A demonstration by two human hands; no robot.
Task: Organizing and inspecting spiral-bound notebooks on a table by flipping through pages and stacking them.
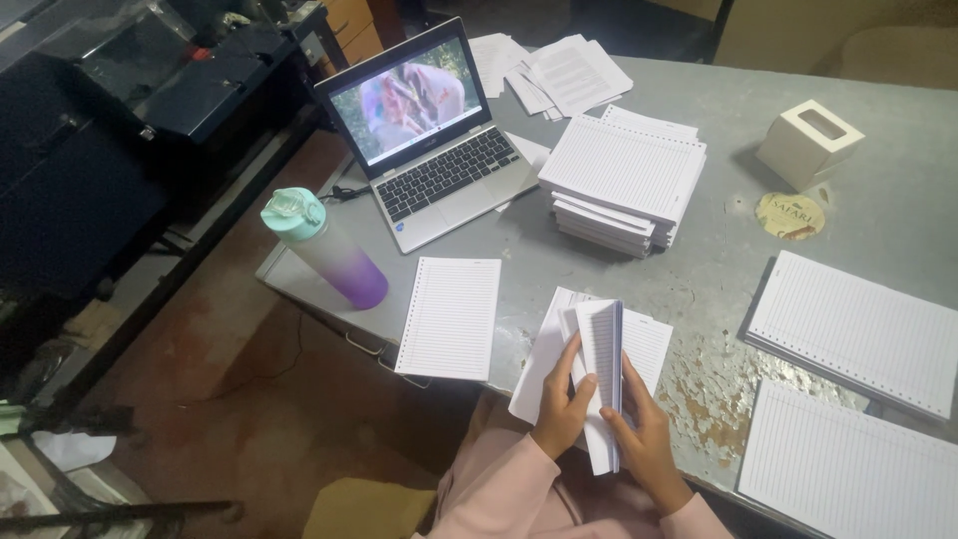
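A bundle of lined, punched paper sheets [602, 344] stands on edge at the near rim of the grey table [718, 269]. My left hand [562, 404] grips its left side and my right hand [644, 434] grips its right side. Under the bundle lie more loose lined sheets [649, 344]. A single lined sheet [451, 316] lies flat to the left of my hands.
A tall stack of lined sheets [624, 180] sits mid-table, an open laptop [429, 140] behind it, a teal-capped purple bottle [324, 245] at left. Two lined stacks [858, 329] [848, 464] lie at right, beyond them a white box [808, 143], a round coaster [790, 215].
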